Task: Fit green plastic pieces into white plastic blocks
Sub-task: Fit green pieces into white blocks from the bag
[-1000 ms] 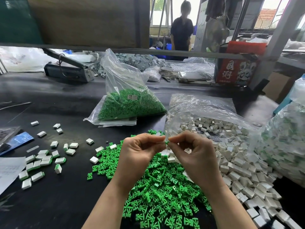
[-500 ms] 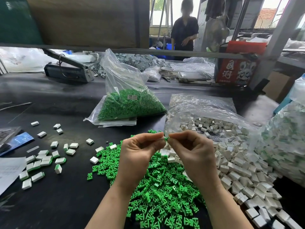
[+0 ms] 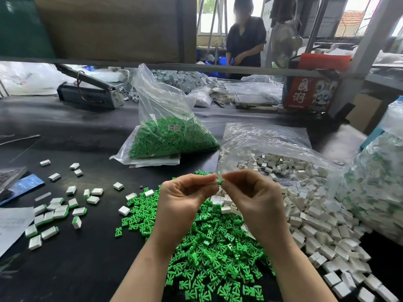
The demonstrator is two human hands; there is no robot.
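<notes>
Black bench (image 3: 91, 264), workshop behind, another person standing far side. Loose green pieces (image 3: 209, 247) heaped near centre, loose white blocks (image 3: 316, 214) spilling from a clear bag on the right, finished white-green units (image 3: 54, 212) scattered left.

Step in hand looks like the fit itself: both hands raised over the green heap, fingertips meeting. Left hand (image 3: 183, 201) and right hand (image 3: 255, 199) both have fingers curled tight, pinching one green piece (image 3: 220, 182) between them. Any white block in the grip is hidden by the fingers, so can't tell which hand carries it.

Next move likely needs alignment, then a straight push until seated; skewed entry risks jamming.
</notes>
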